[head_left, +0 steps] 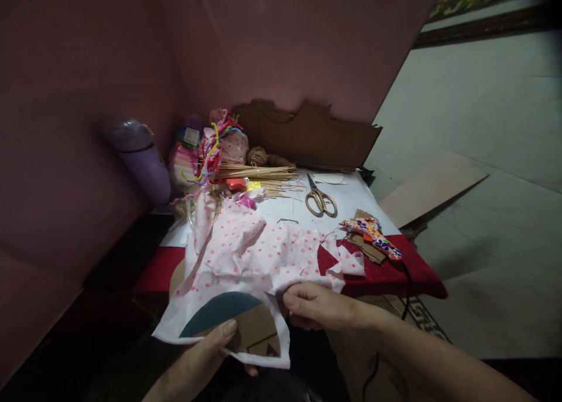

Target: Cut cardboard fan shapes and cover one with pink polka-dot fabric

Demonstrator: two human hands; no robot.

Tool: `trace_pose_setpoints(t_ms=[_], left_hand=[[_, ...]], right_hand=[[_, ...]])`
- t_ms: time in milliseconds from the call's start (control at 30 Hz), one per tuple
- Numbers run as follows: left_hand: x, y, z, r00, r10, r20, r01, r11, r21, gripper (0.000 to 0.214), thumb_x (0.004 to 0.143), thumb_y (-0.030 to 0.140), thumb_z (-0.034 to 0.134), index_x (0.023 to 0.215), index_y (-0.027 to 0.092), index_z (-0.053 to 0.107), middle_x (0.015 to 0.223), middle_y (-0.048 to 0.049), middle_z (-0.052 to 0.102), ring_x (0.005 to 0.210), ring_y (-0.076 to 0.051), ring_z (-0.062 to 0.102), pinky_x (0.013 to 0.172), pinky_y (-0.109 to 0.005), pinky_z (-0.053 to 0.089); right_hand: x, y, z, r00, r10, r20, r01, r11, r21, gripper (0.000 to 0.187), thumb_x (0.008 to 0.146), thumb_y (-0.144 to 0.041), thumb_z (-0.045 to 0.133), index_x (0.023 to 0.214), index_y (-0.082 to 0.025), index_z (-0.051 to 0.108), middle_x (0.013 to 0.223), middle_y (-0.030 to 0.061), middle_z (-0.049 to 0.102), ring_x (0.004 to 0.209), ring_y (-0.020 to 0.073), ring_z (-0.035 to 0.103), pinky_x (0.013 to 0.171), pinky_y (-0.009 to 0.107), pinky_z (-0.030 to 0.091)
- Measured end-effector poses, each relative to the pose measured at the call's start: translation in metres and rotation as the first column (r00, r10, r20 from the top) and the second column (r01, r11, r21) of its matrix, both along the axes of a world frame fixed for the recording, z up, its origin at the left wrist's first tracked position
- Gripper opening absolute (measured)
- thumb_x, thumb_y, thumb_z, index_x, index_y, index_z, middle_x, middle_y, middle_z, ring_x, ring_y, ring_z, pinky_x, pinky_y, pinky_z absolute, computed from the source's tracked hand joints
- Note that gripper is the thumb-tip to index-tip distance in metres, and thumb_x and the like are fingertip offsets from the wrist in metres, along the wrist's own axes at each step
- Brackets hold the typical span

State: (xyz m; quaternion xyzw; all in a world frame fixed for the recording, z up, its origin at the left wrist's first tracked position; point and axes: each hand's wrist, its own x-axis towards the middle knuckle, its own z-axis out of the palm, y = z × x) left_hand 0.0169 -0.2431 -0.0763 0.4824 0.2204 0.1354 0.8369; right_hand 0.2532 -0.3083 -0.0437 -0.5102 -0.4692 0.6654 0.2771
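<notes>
A pink dotted fabric (246,238) drapes from the table over its front edge towards me. My left hand (211,346) is closed on a curved cardboard piece (257,329), brown with a teal section, together with the fabric under it; the thumb lies on top. Beside it, my right hand (318,305) pinches the fabric at the right of the cardboard, fingers pressed together. Gold-handled scissors (321,204) lie on white paper beyond the fabric. To the right, a flower-patterned glue gun (373,236) rests on a small cardboard scrap.
At the back left are wooden sticks (257,172), colourful pipe cleaners (215,150), a twine ball (257,156) and a purple bottle (143,162). Torn cardboard (307,133) leans on the wall. The glue gun's black cord (408,291) hangs over the red-covered table's (421,273) edge.
</notes>
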Motion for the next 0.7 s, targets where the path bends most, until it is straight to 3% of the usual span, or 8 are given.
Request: trace_pose_setpoints(t_ms=[167,267,467,700], left_hand=[[0.001,-0.002,0.001,0.993,0.121,-0.007,-0.121,0.989,-0.088,0.038,0.088,0.036,0.046,0.095,0.01,0.073,0.082,-0.013,0.07,0.072,-0.023,0.062,0.066,-0.032,0.05],[0.001,-0.004,-0.002,0.983,0.181,-0.023,-0.182,0.975,-0.13,0.035,0.087,0.034,0.05,0.096,0.01,0.073,0.087,-0.0139,0.07,0.066,-0.021,0.061,0.06,-0.032,0.051],[-0.003,-0.006,-0.003,0.974,0.226,-0.034,-0.228,0.963,-0.144,0.033,0.084,0.034,0.055,0.097,0.008,0.072,0.09,-0.0162,0.069,0.074,-0.025,0.062,0.058,-0.033,0.053],[-0.004,-0.008,0.001,0.984,0.178,-0.012,-0.178,0.971,-0.159,0.035,0.086,0.034,0.051,0.097,0.008,0.072,0.088,-0.0156,0.07,0.071,-0.023,0.063,0.061,-0.033,0.052]], right_hand=[[-0.006,-0.002,0.0,0.997,-0.083,-0.002,0.083,0.991,-0.1,0.055,0.079,-0.07,0.042,0.084,-0.016,0.051,0.06,-0.0054,0.04,0.045,0.004,0.03,0.039,0.017,0.019],[-0.011,-0.004,0.0,0.998,-0.048,0.027,0.051,0.989,-0.14,0.053,0.081,-0.07,0.038,0.08,-0.017,0.047,0.061,-0.0052,0.041,0.044,0.0034,0.03,0.038,0.016,0.022],[-0.012,-0.001,-0.003,0.99,-0.029,0.139,0.043,0.994,-0.098,0.055,0.081,-0.069,0.039,0.083,-0.016,0.051,0.06,-0.0046,0.042,0.045,0.0046,0.033,0.037,0.015,0.022],[-0.017,0.005,-0.006,0.999,-0.032,0.039,0.033,0.999,-0.02,0.059,0.072,-0.076,0.043,0.066,-0.017,0.042,0.054,-0.0064,0.039,0.041,0.003,0.029,0.035,0.016,0.018]])
